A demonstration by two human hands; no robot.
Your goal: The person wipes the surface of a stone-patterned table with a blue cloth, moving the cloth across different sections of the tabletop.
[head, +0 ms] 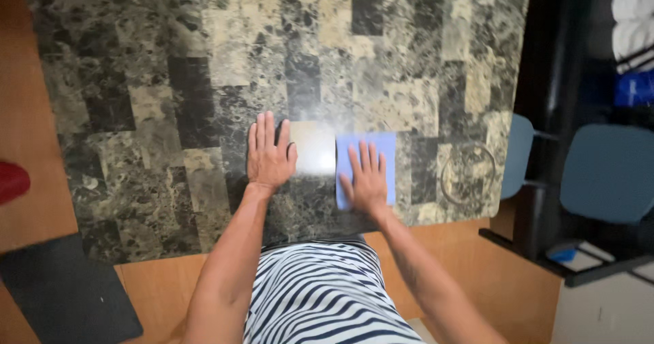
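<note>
Left hand (270, 154) flat on marble table (170, 99), fingers spread. Right hand (367, 178) flat, fingers open, pressing blue cloth (387, 150). Glass dish (467, 174) at three o'clock, near table edge. Bare top toward twelve.

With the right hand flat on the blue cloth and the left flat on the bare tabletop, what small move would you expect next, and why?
Probably a short sweep of the blue cloth across the marble-patterned table. The right hand lies flat on it, fingers spread, pressing rather than gripping, while the left hand rests flat on bare surface as if bracing. The clear glass dish to the right stands apart from the cloth.
</note>
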